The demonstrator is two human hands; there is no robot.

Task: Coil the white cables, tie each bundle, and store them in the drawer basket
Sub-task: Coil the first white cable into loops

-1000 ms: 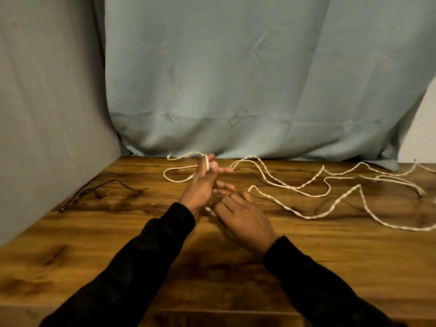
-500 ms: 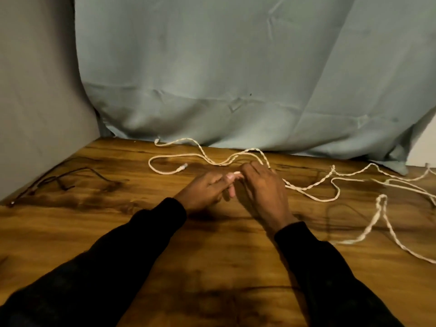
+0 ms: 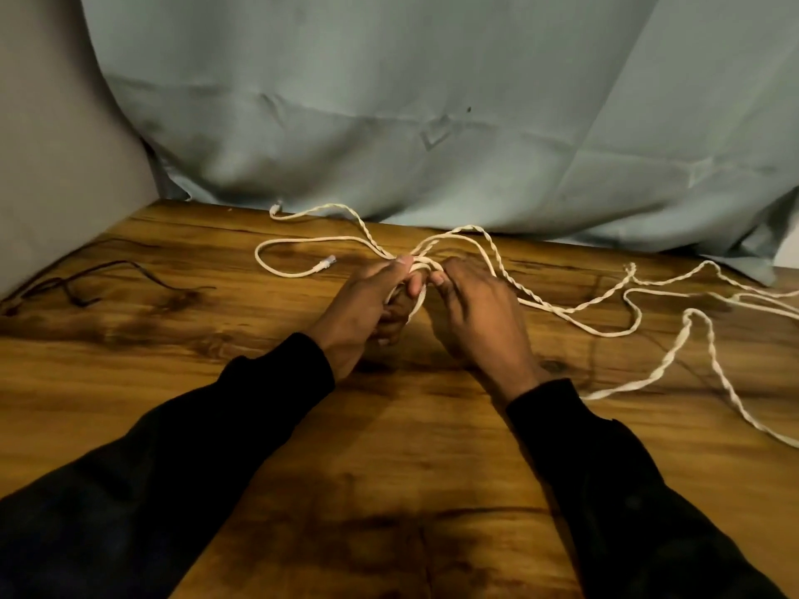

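The left hand (image 3: 367, 304) grips cable (image 3: 575, 311) loops; the right hand (image 3: 471, 313) (pinching it) should feed even turns.

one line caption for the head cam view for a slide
Left hand holds a first loop of white cable while the right hand feeds it, on a wooden table.

White cable (image 3: 579, 306) now wound in a loop round left hand (image 3: 367, 313) fingers, vs. just pinched 0.5 s ago. Right hand (image 3: 475, 317) came up beside it, feeding cable.
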